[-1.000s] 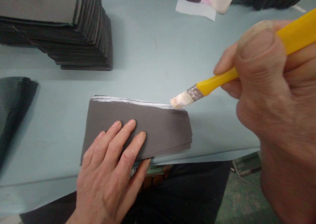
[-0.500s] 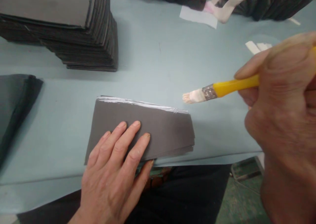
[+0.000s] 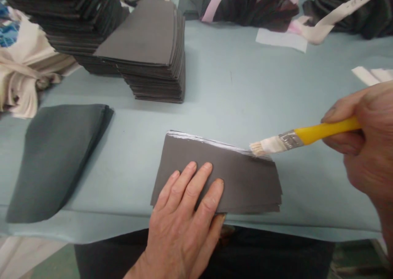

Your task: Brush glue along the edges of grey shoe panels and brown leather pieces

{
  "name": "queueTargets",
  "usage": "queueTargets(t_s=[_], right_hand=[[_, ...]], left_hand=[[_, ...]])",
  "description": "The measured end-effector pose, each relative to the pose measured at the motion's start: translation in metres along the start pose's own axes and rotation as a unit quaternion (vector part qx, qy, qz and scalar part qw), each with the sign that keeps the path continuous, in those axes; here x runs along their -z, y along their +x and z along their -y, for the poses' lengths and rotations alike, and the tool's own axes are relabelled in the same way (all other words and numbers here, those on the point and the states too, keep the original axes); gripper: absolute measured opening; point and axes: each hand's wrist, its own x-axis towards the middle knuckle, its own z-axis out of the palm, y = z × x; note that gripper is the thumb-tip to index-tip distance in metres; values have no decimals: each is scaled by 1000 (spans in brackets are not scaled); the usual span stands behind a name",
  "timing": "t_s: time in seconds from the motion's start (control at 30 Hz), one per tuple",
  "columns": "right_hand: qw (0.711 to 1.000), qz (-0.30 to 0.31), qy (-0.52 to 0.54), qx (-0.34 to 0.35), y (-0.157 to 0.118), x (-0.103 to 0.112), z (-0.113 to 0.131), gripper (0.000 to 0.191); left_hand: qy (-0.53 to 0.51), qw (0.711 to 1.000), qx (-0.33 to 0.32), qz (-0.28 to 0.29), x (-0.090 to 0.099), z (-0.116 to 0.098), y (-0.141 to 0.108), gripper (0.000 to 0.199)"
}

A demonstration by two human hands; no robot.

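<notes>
My left hand (image 3: 187, 213) lies flat on a thin pile of dark grey pieces (image 3: 245, 180), fingers spread and pressing on it, the thumb at its near edge. A white coating in thin lines runs along the pile's far edge. My right hand (image 3: 365, 139) is closed round the yellow handle of a paintbrush (image 3: 327, 129). White stuff coats the bristles, and their tips touch the coated edge near its right end.
Behind stand a stack of grey pieces (image 3: 159, 78) and a taller dark stack (image 3: 89, 29). A dark green folded piece (image 3: 58, 160) lies left. Dark bundles (image 3: 245, 4), white strips (image 3: 365, 76) and beige cloth (image 3: 27, 74) lie around the table (image 3: 215, 107).
The brush has come down from above the table onto the pile's coated edge. The view has shifted, so the table's things appear farther right and lower. My left hand stays on the pile.
</notes>
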Motion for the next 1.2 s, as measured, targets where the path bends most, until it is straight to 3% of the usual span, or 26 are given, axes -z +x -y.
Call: queueTargets(t_s=[0.1,0.17,0.37,0.47,0.67,0.97,1.2], right_hand=[[997,15,-69,-25,7,-4,6,60],[998,22,-44,-29,13,-11,15,64],[997,68,19,38,27,-33,26,41],[995,93,12,22,30,-37,31,42],[994,71,65,-47,31,-51,56,41],[973,108,198,45,48,-114,73,41],[969,146,195,42,48,-131,84,38]], left_hand=[[-6,1000,4,-4,-2,0,-1,34],[-10,1000,3,-7,-3,0,-1,33],[-25,1000,12,-5,-3,0,1,33],[-29,1000,2,-8,-4,0,0,35],[-25,999,-3,-23,-6,-1,-2,35],[-22,999,-2,-35,-8,0,-2,33],[-18,999,0,-26,-8,-1,-3,34]])
